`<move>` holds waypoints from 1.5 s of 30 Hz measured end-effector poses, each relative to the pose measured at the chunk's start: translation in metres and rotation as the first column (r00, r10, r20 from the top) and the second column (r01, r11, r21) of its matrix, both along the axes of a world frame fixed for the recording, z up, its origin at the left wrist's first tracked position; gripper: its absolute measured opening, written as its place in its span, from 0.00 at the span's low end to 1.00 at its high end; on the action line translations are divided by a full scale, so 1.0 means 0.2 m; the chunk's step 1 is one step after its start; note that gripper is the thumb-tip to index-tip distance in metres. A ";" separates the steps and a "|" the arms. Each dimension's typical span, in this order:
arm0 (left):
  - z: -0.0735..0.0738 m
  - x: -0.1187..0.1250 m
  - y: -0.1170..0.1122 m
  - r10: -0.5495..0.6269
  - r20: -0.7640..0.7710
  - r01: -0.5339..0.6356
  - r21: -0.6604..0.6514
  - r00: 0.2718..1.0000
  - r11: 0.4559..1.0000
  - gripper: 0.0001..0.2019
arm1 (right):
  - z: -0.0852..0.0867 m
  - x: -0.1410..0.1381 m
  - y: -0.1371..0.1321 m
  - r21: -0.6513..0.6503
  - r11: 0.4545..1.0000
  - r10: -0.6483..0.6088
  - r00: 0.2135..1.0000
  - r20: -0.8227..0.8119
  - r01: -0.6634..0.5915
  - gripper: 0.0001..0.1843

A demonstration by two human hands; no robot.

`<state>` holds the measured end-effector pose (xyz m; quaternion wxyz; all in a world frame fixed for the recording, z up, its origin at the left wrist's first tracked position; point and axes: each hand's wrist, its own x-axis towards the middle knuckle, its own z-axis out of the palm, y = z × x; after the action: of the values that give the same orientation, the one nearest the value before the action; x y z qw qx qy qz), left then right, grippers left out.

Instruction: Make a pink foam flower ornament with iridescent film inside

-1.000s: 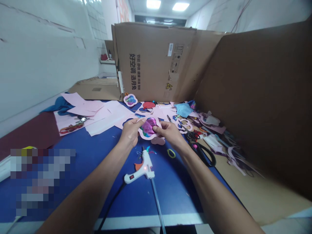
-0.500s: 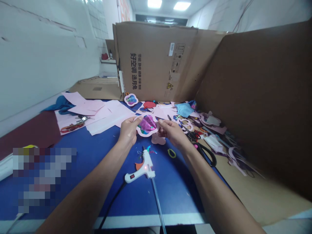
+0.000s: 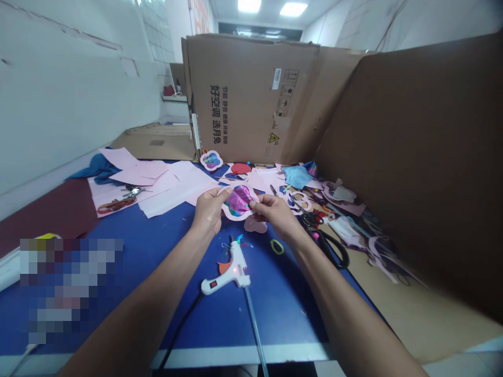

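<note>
Two hands, left hand (image 3: 209, 212) and right hand (image 3: 274, 215), pinch a scalloped pink paper cutout (image 3: 231, 213) between thumbs and fingers; its glossy foil centre (image 3: 239, 200) shows magenta and blue.

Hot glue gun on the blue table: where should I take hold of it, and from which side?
Take the hot glue gun by its white handle from above, coming from the near left: the handle points left, away from the nozzle and the glue stick.

Left hand (image 3: 209, 212) and right hand (image 3: 274, 215) pinch a pink foil-centred paper cutout (image 3: 239, 202). A glue gun (image 3: 236, 267) lies nearby on the blue table (image 3: 283, 314).
</note>
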<state>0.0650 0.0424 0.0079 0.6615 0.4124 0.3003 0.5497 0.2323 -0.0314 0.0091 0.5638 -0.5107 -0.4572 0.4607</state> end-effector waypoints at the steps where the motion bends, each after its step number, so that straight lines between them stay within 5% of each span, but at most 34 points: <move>1: 0.00 0.00 0.00 -0.005 -0.005 0.005 0.000 1.000 1.000 0.21 | 0.00 0.00 0.00 0.001 1.000 -0.003 1.000 0.003 0.003 0.24; 45: -0.06 0.03 -0.04 -0.095 -0.095 0.101 0.064 0.991 0.993 0.16 | -0.02 0.00 0.03 0.124 0.990 -0.058 0.998 -0.029 0.061 0.23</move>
<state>0.0713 0.0346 -0.0033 0.6587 0.4739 0.2907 0.5069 0.2316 -0.0259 0.0052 0.6139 -0.4818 -0.4624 0.4209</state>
